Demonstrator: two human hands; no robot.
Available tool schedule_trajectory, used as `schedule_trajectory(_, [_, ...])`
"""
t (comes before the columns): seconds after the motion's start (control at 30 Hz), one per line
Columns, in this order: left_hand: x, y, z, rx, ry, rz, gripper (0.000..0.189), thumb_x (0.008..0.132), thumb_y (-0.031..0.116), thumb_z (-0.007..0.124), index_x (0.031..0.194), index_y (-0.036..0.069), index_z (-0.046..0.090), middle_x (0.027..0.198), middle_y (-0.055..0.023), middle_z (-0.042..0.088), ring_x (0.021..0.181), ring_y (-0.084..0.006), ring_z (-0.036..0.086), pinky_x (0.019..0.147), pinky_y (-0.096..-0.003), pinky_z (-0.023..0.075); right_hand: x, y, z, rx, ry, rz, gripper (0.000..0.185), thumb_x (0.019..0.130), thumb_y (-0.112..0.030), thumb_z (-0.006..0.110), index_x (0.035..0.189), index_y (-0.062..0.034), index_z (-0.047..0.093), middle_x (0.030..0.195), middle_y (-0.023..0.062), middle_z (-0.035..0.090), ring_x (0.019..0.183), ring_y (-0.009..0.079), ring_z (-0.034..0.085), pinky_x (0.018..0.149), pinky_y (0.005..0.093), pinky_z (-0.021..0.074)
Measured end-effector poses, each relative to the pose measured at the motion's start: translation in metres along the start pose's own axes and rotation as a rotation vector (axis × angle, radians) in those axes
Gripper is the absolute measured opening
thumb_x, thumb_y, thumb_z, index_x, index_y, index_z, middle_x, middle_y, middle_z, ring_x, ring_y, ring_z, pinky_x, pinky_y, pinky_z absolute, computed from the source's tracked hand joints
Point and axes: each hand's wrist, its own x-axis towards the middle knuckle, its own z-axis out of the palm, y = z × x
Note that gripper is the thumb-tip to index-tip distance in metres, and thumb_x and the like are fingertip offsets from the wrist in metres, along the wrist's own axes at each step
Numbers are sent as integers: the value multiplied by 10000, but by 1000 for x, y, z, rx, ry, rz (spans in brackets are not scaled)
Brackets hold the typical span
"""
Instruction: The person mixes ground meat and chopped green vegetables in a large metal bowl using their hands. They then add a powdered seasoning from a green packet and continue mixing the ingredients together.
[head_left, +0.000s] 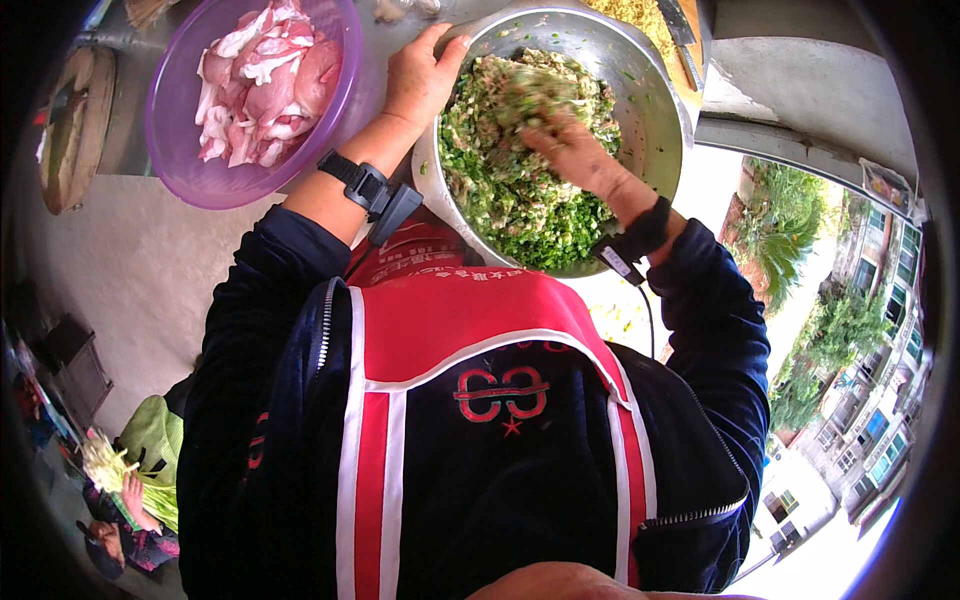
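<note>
A large metal basin (660, 142) stands before me, holding a mix of chopped green vegetables and what looks like minced meat (525, 187). On the basin's left rim rests my left hand (424, 79), its thumb and fingers gripping the edge. My right hand (574, 154) is down in the mix, with bits of it stuck to the skin. Motion blurs those fingers, and the mix partly hides them. Left of the basin, a purple plastic bowl (161, 142) contains several pieces of raw meat (262, 82) with pale fat.
At the upper right, a cleaver (679, 34) lies on a wooden board (697, 52) beside a yellow chopped heap (630, 15). A round wooden chopping block (79, 127) is at the far left. Behind me at lower left, another person (124, 540) holds leafy stalks (105, 465).
</note>
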Motion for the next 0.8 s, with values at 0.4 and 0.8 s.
schedule_trajectory(0.4, [0, 3, -7, 19, -57, -15, 358, 881, 364, 648, 1098, 80, 661, 896, -201, 689, 877, -357, 675, 757, -401, 532, 65, 15, -52, -1113, -146, 112, 792, 898, -709, 372, 940, 30, 655, 797, 217, 655, 797, 367, 648, 802, 480, 510])
schedule_trajectory(0.8, [0, 0, 1, 20, 17, -16, 364, 874, 372, 657, 1108, 93, 671, 894, -186, 700, 869, -320, 690, 766, -379, 536, -19, 83, -35, -939, 29, 68, 458, 901, -124, 474, 1343, -9, 439, 1193, 280, 579, 1094, 403, 579, 946, 445, 465])
